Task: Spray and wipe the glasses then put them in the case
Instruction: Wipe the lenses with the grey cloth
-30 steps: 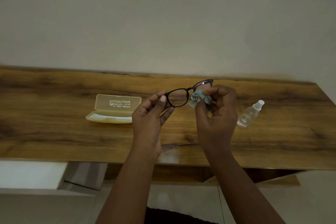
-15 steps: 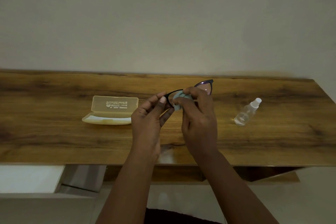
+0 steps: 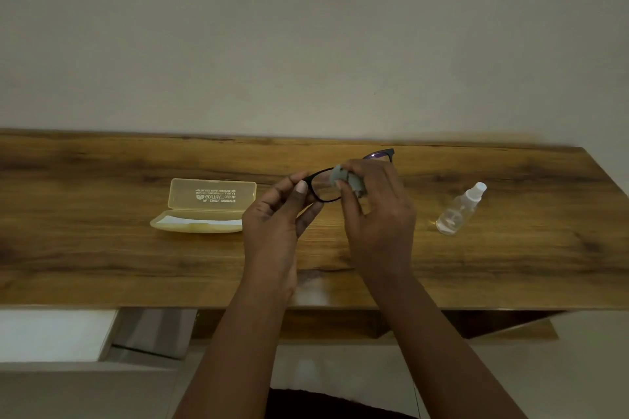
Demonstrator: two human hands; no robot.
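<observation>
Left hand (image 3: 275, 214) pinching glasses (image 3: 323, 185) at frame end, right hand (image 3: 377, 211) gripping cloth (image 3: 343, 177) against lens

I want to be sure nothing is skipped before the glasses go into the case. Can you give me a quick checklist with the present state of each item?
1. Case open and lying on the table: ok.
2. Glasses held securely: ok, left hand pinches the frame's end.
3. Both lenses wiped: cannot tell; right hand presses the cloth against a lens.
4. Temples folded for the case: cannot tell, hidden by the hands.
5. Spray bottle set clear of the path to the case: ok, it lies on the opposite side.
</observation>
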